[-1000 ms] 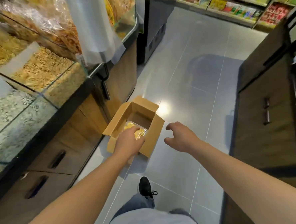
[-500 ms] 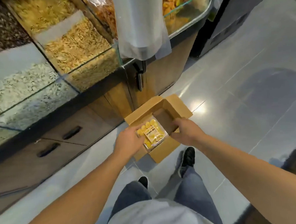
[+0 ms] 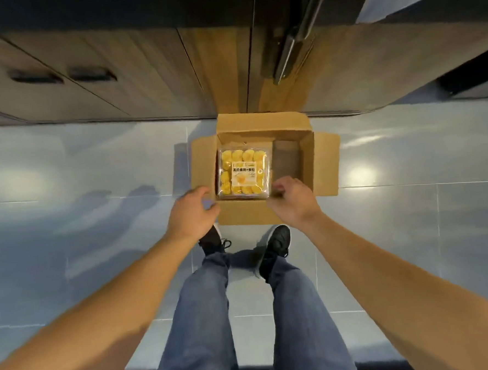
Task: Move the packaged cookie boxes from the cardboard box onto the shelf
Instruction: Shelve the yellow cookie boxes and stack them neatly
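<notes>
An open cardboard box (image 3: 318,163) sits on the floor against the counter base. In its left half is a clear cookie box (image 3: 243,173) with yellow cookies and a white label, its near edge level with the carton's near rim. My left hand (image 3: 193,213) is at the cookie box's near left corner with fingers curled. At the near right corner, my right hand (image 3: 292,202) curls its fingers onto that corner. The carton's right half shows bare cardboard.
Wooden counter cabinets with dark drawer handles (image 3: 34,76) rise just behind the carton. A metal bar (image 3: 289,53) hangs on the cabinet front. My two black shoes (image 3: 275,243) stand on the grey tiled floor (image 3: 80,194) right before the carton.
The view has tipped straight down over the carton. Both hands have slid to the cookie box's near corners, and the box now lies square in the carton's left half.
</notes>
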A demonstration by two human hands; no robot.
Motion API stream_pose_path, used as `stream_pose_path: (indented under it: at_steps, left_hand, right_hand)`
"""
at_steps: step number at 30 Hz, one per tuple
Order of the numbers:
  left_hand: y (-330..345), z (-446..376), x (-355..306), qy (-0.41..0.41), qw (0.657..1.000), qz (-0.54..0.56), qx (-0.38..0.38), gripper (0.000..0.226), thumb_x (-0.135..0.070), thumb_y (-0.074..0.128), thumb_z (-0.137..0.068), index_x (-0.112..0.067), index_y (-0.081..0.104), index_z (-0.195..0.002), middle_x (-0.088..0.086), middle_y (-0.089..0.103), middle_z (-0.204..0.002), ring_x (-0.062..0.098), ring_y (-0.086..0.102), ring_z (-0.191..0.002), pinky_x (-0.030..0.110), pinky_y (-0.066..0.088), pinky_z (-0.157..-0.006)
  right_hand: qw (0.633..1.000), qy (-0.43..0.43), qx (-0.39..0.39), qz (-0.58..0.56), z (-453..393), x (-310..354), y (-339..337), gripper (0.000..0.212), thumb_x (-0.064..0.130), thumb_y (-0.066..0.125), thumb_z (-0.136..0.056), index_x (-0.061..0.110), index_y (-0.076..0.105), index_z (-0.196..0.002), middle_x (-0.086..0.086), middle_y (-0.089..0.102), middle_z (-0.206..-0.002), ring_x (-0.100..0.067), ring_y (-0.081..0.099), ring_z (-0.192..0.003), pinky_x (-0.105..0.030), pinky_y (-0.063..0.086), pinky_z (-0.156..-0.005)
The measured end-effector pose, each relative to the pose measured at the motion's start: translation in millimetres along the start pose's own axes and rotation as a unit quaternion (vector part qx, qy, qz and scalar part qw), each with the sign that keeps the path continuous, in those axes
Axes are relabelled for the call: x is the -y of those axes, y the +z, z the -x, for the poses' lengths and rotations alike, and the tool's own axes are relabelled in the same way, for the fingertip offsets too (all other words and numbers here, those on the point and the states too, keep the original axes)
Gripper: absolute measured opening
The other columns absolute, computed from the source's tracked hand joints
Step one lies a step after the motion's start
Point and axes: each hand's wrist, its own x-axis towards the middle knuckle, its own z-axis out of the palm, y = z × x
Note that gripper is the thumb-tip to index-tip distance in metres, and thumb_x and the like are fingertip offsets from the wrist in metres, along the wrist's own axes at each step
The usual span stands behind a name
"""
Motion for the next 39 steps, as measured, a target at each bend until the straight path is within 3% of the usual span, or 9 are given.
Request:
stream_pose_path:
  at_steps: [4,9,14,18,21,24,27,33,39]
  left_hand:
    - [48.8,-39.9,22.5,-0.029,0.999,0.015,0.005,0.048,-0.026,0.065,-0.091,-0.013,0.057,-0.136,0.007,0.061,-0.136,0.027,0.058,-0.122,0.034,0.044,-0.102]
    - [107.2,-111.5,49.2,-0.028,0.999,0.039,0.002,0.049,-0.027,0.067,-0.09,-0.014,0.057,-0.136,0.005,0.062,-0.134,0.024,0.059,-0.12,0.029,0.042,-0.098]
    - [166.2,-198.1,87.5,-0.016,0.999,0.047,-0.008,0.05,-0.027,0.065,-0.092,-0.014,0.054,-0.139,0.004,0.058,-0.14,0.022,0.055,-0.126,0.028,0.04,-0.1]
    - [194.4,-255.1,109.7,-0.013,0.999,0.044,-0.022,0.052,-0.026,0.065,-0.091,-0.015,0.054,-0.14,0.002,0.057,-0.14,0.02,0.054,-0.126,0.026,0.039,-0.1]
    - [209.4,-286.5,120.3,-0.002,0.998,0.043,-0.046,0.052,-0.025,0.065,-0.09,-0.015,0.053,-0.14,0.002,0.057,-0.14,0.021,0.056,-0.124,0.029,0.041,-0.101]
    - [220.4,-298.3,127.1,0.016,0.993,0.05,-0.106,0.052,-0.018,0.065,-0.089,-0.011,0.052,-0.139,0.003,0.059,-0.138,0.021,0.058,-0.121,0.028,0.042,-0.098]
    - [233.1,-297.9,129.4,0.02,0.988,0.049,-0.144,0.054,-0.017,0.065,-0.088,-0.012,0.049,-0.14,0.004,0.061,-0.134,0.02,0.06,-0.118,0.025,0.042,-0.092]
    - [248.0,-321.4,129.3,-0.012,0.996,0.061,-0.058,0.046,-0.019,0.06,-0.091,-0.016,0.049,-0.135,0.0,0.066,-0.124,0.023,0.064,-0.108,0.037,0.052,-0.093]
    - [218.0,-308.2,111.9,-0.082,0.979,0.173,-0.075,0.037,-0.013,0.065,-0.084,-0.013,0.062,-0.121,0.008,0.068,-0.113,0.029,0.068,-0.099,0.047,0.056,-0.089]
  right_hand:
    - [0.999,0.033,0.014,-0.01,-49.2,-38.4,25.6,0.046,0.024,0.061,-0.087,0.016,0.058,-0.132,-0.003,0.059,-0.13,-0.021,0.057,-0.118,-0.025,0.044,-0.089]
    - [0.998,0.055,0.018,-0.008,-122.5,-88.5,79.2,0.045,0.023,0.061,-0.089,0.016,0.056,-0.134,-0.002,0.058,-0.133,-0.019,0.054,-0.12,-0.02,0.035,-0.082]
    - [0.998,0.061,0.011,-0.023,-214.9,-128.4,142.6,0.049,0.027,0.063,-0.09,0.016,0.052,-0.137,-0.001,0.058,-0.131,-0.016,0.054,-0.111,-0.025,0.04,-0.081]
    - [0.992,0.089,-0.027,-0.084,-283.2,-151.2,171.1,0.053,0.019,0.06,-0.09,0.018,0.045,-0.141,-0.002,0.059,-0.129,-0.022,0.057,-0.118,-0.027,0.042,-0.082]
    - [0.99,0.09,-0.067,-0.088,-323.0,-162.2,188.3,0.053,0.014,0.057,-0.093,0.019,0.042,-0.144,-0.005,0.056,-0.135,-0.026,0.056,-0.121,-0.032,0.048,-0.091]
    - [0.985,0.087,-0.127,-0.079,-339.5,-169.2,201.7,0.044,0.011,0.053,-0.096,0.018,0.045,-0.139,-0.006,0.065,-0.12,-0.026,0.065,-0.106,-0.042,0.056,-0.09]
    - [0.983,0.084,-0.153,-0.06,-341.0,-184.8,203.7,0.04,0.014,0.055,-0.097,0.016,0.051,-0.137,-0.006,0.068,-0.114,-0.024,0.066,-0.101,-0.04,0.056,-0.088]
    - [0.985,0.087,-0.144,-0.045,-339.0,-203.0,190.3,0.034,0.014,0.059,-0.095,0.014,0.058,-0.129,0.001,0.064,-0.107,-0.014,0.057,-0.091,-0.026,0.047,-0.076]
    - [0.985,0.092,-0.143,-0.033,-305.8,-185.5,150.4,0.022,0.011,0.059,-0.09,0.01,0.065,-0.111,0.002,0.062,-0.096,-0.014,0.055,-0.091,-0.022,0.039,-0.074]
